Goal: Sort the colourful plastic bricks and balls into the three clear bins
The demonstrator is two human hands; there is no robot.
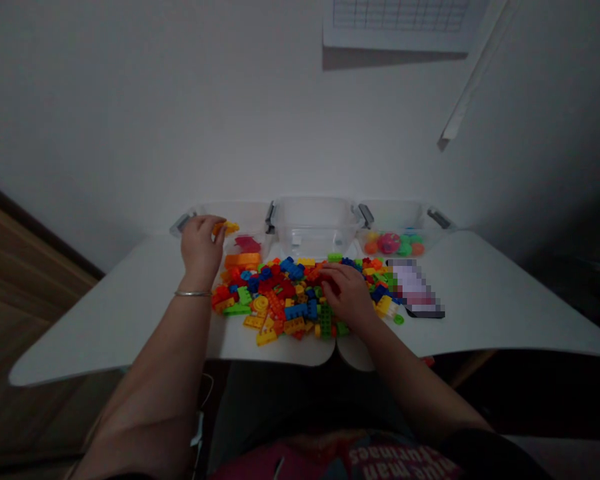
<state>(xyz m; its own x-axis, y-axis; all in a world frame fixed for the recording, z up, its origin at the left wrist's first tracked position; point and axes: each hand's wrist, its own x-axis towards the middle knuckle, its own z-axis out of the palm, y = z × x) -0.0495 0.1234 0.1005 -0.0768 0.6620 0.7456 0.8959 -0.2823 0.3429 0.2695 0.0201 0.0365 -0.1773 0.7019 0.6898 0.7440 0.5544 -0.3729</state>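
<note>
A yellow toy piece (229, 228) is pinched in the fingers of my left hand (200, 245), raised over the left clear bin (245, 217). Inside that bin lies a dark pink piece. My right hand (347, 291) rests on the right part of a heap of building blocks (280, 293) in red, blue, yellow, green and orange. Its fingers are bent down among the blocks, and whatever they touch or hold is hidden. Larger orange blocks (243, 261) lie at the heap's back left.
A middle clear bin (315, 217) and a right clear bin (395, 215) holding coloured balls stand along the wall. A phone (416, 288) lies right of the heap. The white table (145, 300) has a notched front edge close to my body.
</note>
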